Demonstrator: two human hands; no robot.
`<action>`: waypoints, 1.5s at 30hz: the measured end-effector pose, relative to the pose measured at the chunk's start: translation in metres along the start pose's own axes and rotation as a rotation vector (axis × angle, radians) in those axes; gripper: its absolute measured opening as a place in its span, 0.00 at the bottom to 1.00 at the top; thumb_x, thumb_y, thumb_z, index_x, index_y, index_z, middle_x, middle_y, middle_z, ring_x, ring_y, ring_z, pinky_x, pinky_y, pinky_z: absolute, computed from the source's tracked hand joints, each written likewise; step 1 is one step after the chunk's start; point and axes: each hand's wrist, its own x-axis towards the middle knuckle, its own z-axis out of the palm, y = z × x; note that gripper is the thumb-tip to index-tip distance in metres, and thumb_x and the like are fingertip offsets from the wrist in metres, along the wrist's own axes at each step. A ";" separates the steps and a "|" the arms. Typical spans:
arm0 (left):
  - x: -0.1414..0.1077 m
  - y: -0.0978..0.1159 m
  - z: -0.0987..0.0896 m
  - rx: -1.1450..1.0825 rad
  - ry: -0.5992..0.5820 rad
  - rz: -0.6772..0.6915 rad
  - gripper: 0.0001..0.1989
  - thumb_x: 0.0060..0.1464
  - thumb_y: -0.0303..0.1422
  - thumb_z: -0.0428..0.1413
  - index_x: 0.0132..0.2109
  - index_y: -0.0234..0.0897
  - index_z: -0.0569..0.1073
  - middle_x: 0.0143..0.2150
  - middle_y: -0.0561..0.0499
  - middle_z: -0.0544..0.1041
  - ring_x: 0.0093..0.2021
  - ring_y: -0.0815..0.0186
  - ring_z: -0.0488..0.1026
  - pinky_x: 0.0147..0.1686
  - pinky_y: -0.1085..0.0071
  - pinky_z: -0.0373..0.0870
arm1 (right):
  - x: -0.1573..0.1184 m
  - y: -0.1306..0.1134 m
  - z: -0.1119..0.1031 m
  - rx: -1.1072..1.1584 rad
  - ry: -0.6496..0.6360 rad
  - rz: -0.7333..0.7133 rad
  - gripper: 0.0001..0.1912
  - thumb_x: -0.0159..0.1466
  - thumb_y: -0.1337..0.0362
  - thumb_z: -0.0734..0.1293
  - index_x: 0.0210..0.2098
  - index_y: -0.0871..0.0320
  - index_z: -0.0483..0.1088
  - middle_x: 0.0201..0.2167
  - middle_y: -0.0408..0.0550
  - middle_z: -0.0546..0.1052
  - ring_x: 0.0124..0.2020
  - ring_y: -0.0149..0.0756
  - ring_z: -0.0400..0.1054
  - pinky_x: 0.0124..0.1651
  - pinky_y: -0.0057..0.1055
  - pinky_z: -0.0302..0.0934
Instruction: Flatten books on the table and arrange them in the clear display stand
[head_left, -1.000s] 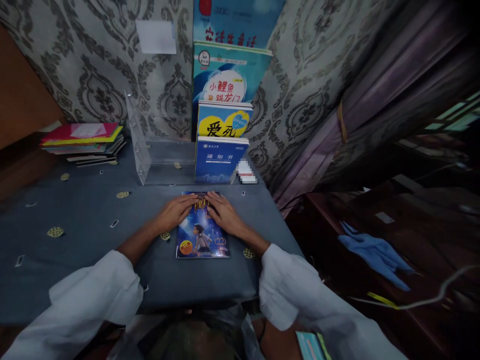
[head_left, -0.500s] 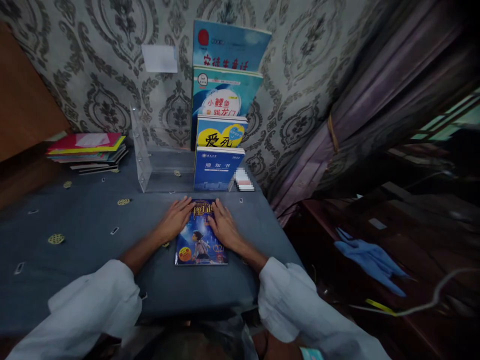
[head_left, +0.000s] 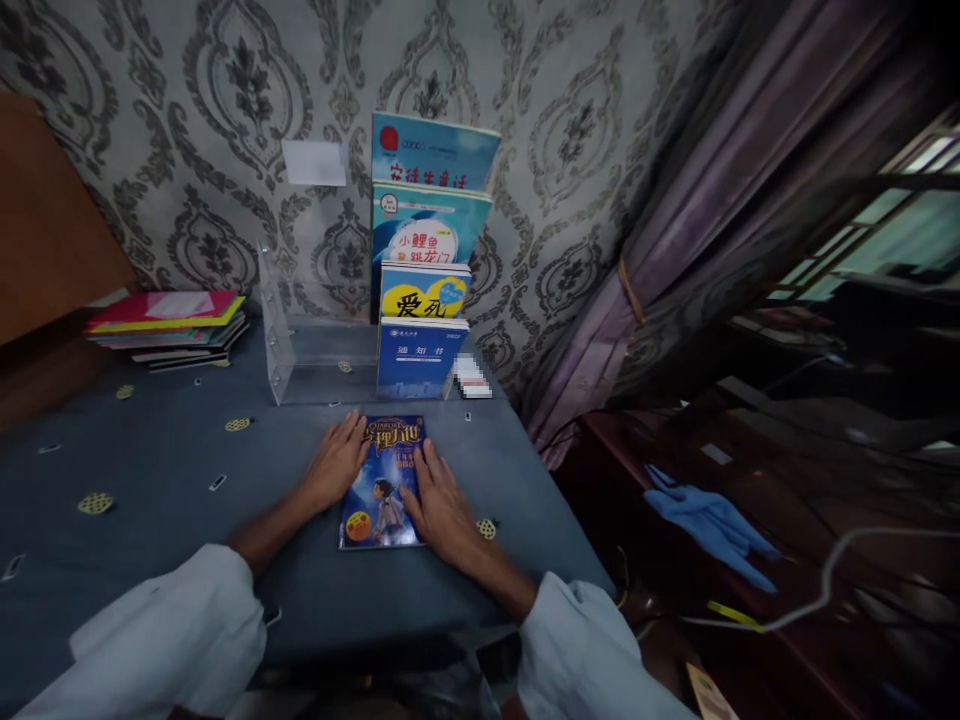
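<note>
A blue illustrated book lies flat on the dark grey-blue tablecloth, its front cover facing up. My left hand rests along its left edge, fingers stretched out toward the top corner. Over the right edge lies my right hand, with its fingers extended and the thumb on the cover. Neither hand is closed around the book. Just beyond it stands a clear acrylic rack. Its right part holds several upright books in tiers, with a blue booklet in front.
A stack of books and folders lies at the back left. A blurred-out item sits right of the rack. Past the table's right edge are a blue cloth, a pale cable and a purple curtain. Patterned wall stands behind.
My right hand has slid down the book's right edge, uncovering more of the title. My left hand stays by the left edge. The view has tilted upward and turned slightly right.
</note>
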 end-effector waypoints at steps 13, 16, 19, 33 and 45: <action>-0.050 0.038 0.007 0.079 0.067 -0.022 0.35 0.68 0.50 0.42 0.70 0.26 0.58 0.73 0.29 0.57 0.74 0.44 0.51 0.69 0.42 0.53 | 0.000 -0.008 -0.001 -0.048 0.037 0.027 0.34 0.72 0.55 0.59 0.70 0.73 0.56 0.73 0.70 0.52 0.74 0.53 0.47 0.73 0.51 0.48; -0.062 0.049 0.004 0.091 0.067 -0.003 0.37 0.68 0.51 0.42 0.71 0.26 0.58 0.73 0.31 0.57 0.75 0.45 0.49 0.70 0.43 0.51 | 0.001 -0.014 -0.006 -0.065 0.018 0.036 0.34 0.72 0.57 0.59 0.70 0.75 0.56 0.73 0.70 0.52 0.74 0.54 0.48 0.74 0.51 0.47; -0.068 0.055 0.000 0.108 0.059 0.030 0.37 0.68 0.52 0.40 0.71 0.27 0.59 0.73 0.32 0.57 0.75 0.47 0.50 0.70 0.44 0.50 | 0.001 -0.016 -0.009 -0.074 0.013 0.032 0.34 0.72 0.58 0.58 0.70 0.75 0.55 0.73 0.71 0.52 0.74 0.54 0.48 0.73 0.52 0.47; -0.042 0.034 -0.018 0.048 -0.112 -0.023 0.40 0.68 0.52 0.40 0.72 0.21 0.54 0.74 0.28 0.51 0.76 0.47 0.46 0.70 0.46 0.50 | 0.002 -0.003 0.001 -0.027 0.056 0.000 0.34 0.73 0.53 0.57 0.71 0.68 0.56 0.74 0.65 0.52 0.74 0.52 0.48 0.72 0.53 0.49; -0.008 0.009 -0.012 0.073 -0.057 0.078 0.38 0.68 0.52 0.42 0.70 0.23 0.59 0.73 0.30 0.57 0.75 0.47 0.51 0.70 0.47 0.50 | 0.000 -0.009 -0.007 0.010 0.017 0.030 0.35 0.72 0.54 0.60 0.71 0.71 0.55 0.74 0.69 0.51 0.74 0.55 0.48 0.73 0.51 0.48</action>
